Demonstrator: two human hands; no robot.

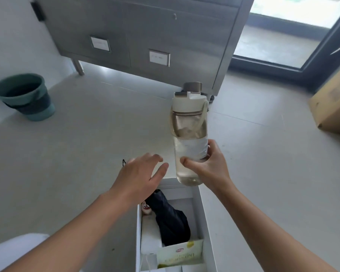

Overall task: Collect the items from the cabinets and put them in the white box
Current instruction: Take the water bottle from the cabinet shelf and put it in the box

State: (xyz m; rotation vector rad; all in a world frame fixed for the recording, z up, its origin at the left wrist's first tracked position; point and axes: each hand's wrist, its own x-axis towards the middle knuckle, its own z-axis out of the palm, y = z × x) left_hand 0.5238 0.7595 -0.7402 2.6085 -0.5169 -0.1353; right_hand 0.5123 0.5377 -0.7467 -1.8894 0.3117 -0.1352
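Now my right hand [206,165] grips the bottle [190,138], upright just above the far end of the box [206,228], my left hand [139,173] is spread wide and holds nothing, and some things already lie in the box, so the bottle is not in yet.

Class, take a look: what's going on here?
A person's right hand grips a clear bottle upright over the far end of the white box on the floor. The left hand hovers open beside it. The box already holds a dark bundle and a packet.
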